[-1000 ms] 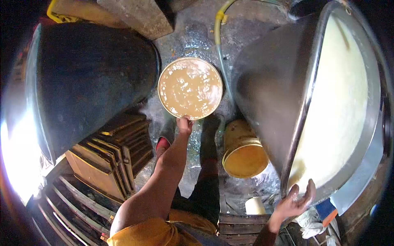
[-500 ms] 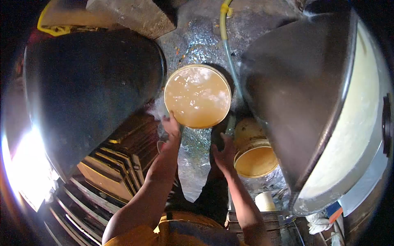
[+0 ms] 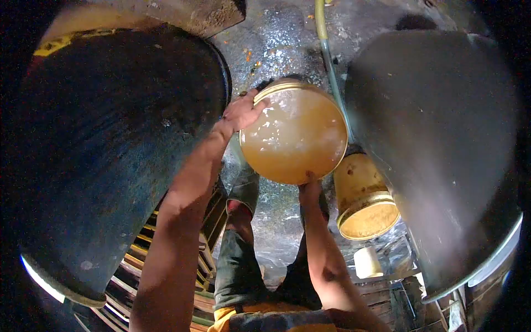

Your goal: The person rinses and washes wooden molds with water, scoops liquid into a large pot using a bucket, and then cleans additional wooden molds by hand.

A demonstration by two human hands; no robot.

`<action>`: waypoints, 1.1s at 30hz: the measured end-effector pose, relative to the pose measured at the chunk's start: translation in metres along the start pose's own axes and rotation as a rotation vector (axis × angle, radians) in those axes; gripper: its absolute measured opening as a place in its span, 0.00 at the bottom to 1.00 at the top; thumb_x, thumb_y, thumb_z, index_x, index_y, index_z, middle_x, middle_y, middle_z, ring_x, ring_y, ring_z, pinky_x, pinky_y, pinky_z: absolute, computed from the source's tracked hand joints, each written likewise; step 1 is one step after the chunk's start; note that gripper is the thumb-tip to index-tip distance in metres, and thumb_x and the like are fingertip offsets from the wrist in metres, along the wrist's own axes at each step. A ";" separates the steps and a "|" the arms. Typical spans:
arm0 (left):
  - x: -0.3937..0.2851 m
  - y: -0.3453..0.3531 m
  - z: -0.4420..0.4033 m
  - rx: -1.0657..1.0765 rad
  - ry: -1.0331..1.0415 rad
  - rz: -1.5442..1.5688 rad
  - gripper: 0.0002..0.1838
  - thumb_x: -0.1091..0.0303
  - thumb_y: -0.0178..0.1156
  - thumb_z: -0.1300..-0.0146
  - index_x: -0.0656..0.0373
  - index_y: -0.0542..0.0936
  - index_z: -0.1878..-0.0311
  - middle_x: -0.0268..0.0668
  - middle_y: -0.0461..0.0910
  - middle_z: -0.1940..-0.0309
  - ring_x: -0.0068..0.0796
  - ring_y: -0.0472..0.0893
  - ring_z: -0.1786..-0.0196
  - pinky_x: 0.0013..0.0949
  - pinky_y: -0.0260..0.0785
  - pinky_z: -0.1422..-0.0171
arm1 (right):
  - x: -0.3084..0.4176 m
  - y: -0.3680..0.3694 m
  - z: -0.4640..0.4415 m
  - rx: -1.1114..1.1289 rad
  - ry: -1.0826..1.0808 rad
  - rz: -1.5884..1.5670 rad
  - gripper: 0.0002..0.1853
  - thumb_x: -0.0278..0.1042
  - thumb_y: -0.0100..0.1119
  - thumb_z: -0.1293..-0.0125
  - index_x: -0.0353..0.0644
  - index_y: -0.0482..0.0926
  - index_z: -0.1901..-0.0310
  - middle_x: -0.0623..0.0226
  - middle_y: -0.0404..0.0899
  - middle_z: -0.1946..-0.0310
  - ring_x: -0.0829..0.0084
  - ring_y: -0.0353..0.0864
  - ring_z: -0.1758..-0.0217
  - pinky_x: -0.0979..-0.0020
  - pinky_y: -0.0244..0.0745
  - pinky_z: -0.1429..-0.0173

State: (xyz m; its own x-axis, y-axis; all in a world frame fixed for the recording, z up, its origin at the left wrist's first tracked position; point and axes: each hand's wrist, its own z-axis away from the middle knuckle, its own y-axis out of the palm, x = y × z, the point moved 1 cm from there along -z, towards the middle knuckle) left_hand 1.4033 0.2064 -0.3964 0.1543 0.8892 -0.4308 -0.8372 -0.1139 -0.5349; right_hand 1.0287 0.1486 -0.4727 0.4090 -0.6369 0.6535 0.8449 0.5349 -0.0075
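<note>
A round yellowish bucket full of cloudy tan liquid is in front of my legs, in the middle of the head view. My left hand grips its rim at the left far side, thumb over the edge. At the near side, my right hand holds the rim, with a fingertip or thumb over the lip and the other fingers hidden below. Whether the bucket's base rests on the floor is hidden.
Large dark vats stand at left and right. A second yellow bucket lies tipped near my right arm, with a small white container below it. A hose runs along the wet floor. Slatted wood is at lower left.
My left hand has moved up along the rim to the far left side. The right hand, apart from the bucket before, now grips its near edge. The camera view has shifted.
</note>
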 end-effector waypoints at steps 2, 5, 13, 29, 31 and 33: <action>0.007 0.000 -0.002 -0.004 0.030 0.035 0.32 0.38 0.47 0.37 0.57 0.70 0.45 0.53 0.79 0.53 0.56 0.75 0.45 0.48 0.65 0.39 | 0.023 0.014 0.003 -0.061 0.118 -0.208 0.27 0.32 0.56 0.38 0.44 0.64 0.37 0.64 0.73 0.46 0.66 0.73 0.42 0.63 0.75 0.44; 0.007 -0.001 0.001 0.009 0.054 0.062 0.31 0.37 0.46 0.36 0.56 0.71 0.47 0.53 0.79 0.53 0.57 0.76 0.46 0.49 0.65 0.40 | 0.037 0.017 0.004 -0.026 0.215 -0.443 0.31 0.31 0.58 0.40 0.44 0.61 0.34 0.64 0.67 0.40 0.62 0.67 0.37 0.56 0.66 0.36; 0.009 0.003 0.001 -0.018 0.055 0.087 0.29 0.38 0.47 0.36 0.56 0.74 0.49 0.53 0.79 0.53 0.54 0.73 0.44 0.48 0.62 0.38 | 0.019 0.000 0.002 0.063 0.184 -0.450 0.30 0.32 0.58 0.40 0.40 0.63 0.35 0.63 0.65 0.37 0.62 0.65 0.35 0.55 0.62 0.31; 0.080 0.107 0.096 -0.251 -0.143 0.412 0.22 0.52 0.52 0.35 0.60 0.73 0.48 0.52 0.80 0.61 0.51 0.81 0.57 0.46 0.69 0.51 | 0.077 -0.063 0.016 0.211 0.056 0.114 0.26 0.40 0.58 0.37 0.35 0.69 0.40 0.63 0.73 0.45 0.68 0.71 0.43 0.64 0.67 0.40; 0.076 0.116 0.112 -0.169 -0.242 0.504 0.21 0.51 0.52 0.34 0.59 0.73 0.48 0.52 0.80 0.61 0.50 0.80 0.55 0.45 0.69 0.49 | 0.079 -0.069 0.022 0.218 0.050 0.152 0.26 0.40 0.58 0.36 0.35 0.69 0.40 0.63 0.73 0.45 0.68 0.71 0.43 0.65 0.67 0.40; 0.089 0.134 0.125 -0.115 -0.310 0.570 0.21 0.51 0.52 0.34 0.58 0.73 0.48 0.51 0.80 0.59 0.48 0.79 0.53 0.44 0.68 0.47 | 0.105 -0.055 0.038 0.185 0.119 0.129 0.25 0.41 0.57 0.35 0.35 0.69 0.41 0.62 0.73 0.46 0.69 0.72 0.44 0.65 0.67 0.41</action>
State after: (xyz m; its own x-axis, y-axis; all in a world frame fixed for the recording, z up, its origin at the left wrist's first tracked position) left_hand 1.2399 0.3256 -0.4157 -0.4690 0.7602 -0.4496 -0.6794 -0.6358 -0.3663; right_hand 1.0118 0.0734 -0.3746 0.5565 -0.6117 0.5623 0.7100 0.7016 0.0606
